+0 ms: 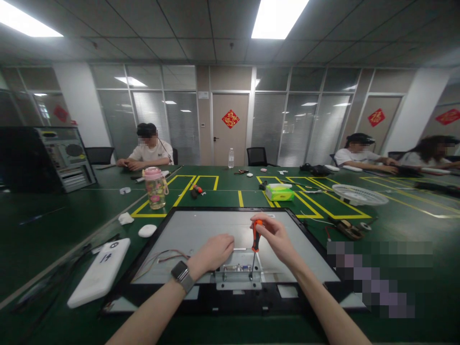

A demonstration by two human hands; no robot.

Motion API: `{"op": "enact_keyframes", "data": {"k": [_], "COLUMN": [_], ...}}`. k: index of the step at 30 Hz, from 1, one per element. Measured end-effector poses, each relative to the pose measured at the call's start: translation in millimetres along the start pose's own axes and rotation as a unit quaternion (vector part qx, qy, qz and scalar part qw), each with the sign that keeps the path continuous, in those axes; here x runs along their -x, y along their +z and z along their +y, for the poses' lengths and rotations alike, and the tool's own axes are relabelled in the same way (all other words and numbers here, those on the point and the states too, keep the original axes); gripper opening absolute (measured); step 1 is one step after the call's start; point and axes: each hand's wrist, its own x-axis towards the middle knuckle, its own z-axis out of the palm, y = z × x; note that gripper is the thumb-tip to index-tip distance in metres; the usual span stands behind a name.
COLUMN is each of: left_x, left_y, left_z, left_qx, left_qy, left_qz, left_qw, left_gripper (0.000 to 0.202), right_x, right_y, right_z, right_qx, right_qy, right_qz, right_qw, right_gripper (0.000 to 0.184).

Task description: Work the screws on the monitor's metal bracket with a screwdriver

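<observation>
Ceiling lights (282,19): two, glaring white. Glass (302,124): reflections. Worktop (226,197): dim. Edges: stretched, soft. Lower right: partly pixelated.

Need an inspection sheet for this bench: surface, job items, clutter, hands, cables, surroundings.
Surface: green table marked with yellow tape.
Job items: black-framed grey panel lying flat; metal bracket on its near side; orange-and-black screwdriver near upright, tip down at the bracket, exact seating too small to tell.
Clutter: white slab marked 14, pink-lidded bottle, green tissue pack.
Hands: right hand grips the screwdriver handle; left hand is by the bracket, grip unclear.
Cables: thin wires across the panel's left; dark cables beyond its left edge.
Surroundings: open computer case at left; three people seated across the table.
</observation>
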Motion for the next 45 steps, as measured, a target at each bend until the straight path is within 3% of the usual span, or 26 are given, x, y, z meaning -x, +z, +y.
{"op": "enact_keyframes", "data": {"k": [3, 8, 16, 23, 27, 30, 35, 38, 41, 45], "left_x": [0.6, 1.0, 2.2, 1.9, 0.7, 0.5, 1.4, 1.9, 1.8, 1.1], "left_y": [-2.3, -5.7, -8.2, -6.2, -2.7, -2.1, -2.6, -3.0, -3.4, -3.8], "left_z": [1.8, 4.7, 7.0, 5.6, 2.4, 1.7, 2.4, 3.0, 3.3, 3.4], "left_qx": [0.000, 0.003, 0.005, -0.001, 0.006, 0.007, 0.000, 0.003, 0.003, 0.001], "left_qy": [-0.001, -0.013, -0.014, -0.011, -0.004, -0.004, 0.002, 0.004, 0.003, 0.002], "left_qz": [-0.002, -0.009, -0.007, -0.006, 0.000, 0.003, -0.001, 0.002, 0.005, -0.003], "left_qw": [1.000, 1.000, 1.000, 1.000, 1.000, 1.000, 1.000, 1.000, 1.000, 1.000], "left_gripper": [0.030, 0.029, 0.032, 0.033, 0.032, 0.031, 0.032, 0.032, 0.032, 0.032], "right_x": [1.7, 3.0, 4.3, 4.3, 3.6, 2.3, 0.6, 0.9, 1.1, 0.6], "right_y": [1.3, 4.3, 7.5, 6.5, 5.0, 5.5, 7.5, 6.3, 3.9, 3.3], "right_z": [-3.2, -2.6, -7.4, -8.7, -10.7, -10.1, -6.3, -4.6, -0.5, 4.7], "right_qx": [-0.003, -0.104, -0.149, -0.145, -0.138, -0.092, 0.021, 0.057, 0.029, -0.034], "right_qy": [0.005, 0.018, 0.070, 0.057, 0.071, 0.057, -0.022, -0.056, -0.027, 0.006], "right_qz": [-0.032, -0.094, -0.090, -0.089, -0.104, -0.084, 0.011, 0.025, 0.006, 0.013], "right_qw": [0.999, 0.990, 0.982, 0.984, 0.982, 0.991, 0.999, 0.996, 0.999, 0.999], "right_gripper": [0.028, 0.022, 0.027, 0.023, 0.031, 0.032, 0.020, 0.019, 0.026, 0.018]}}
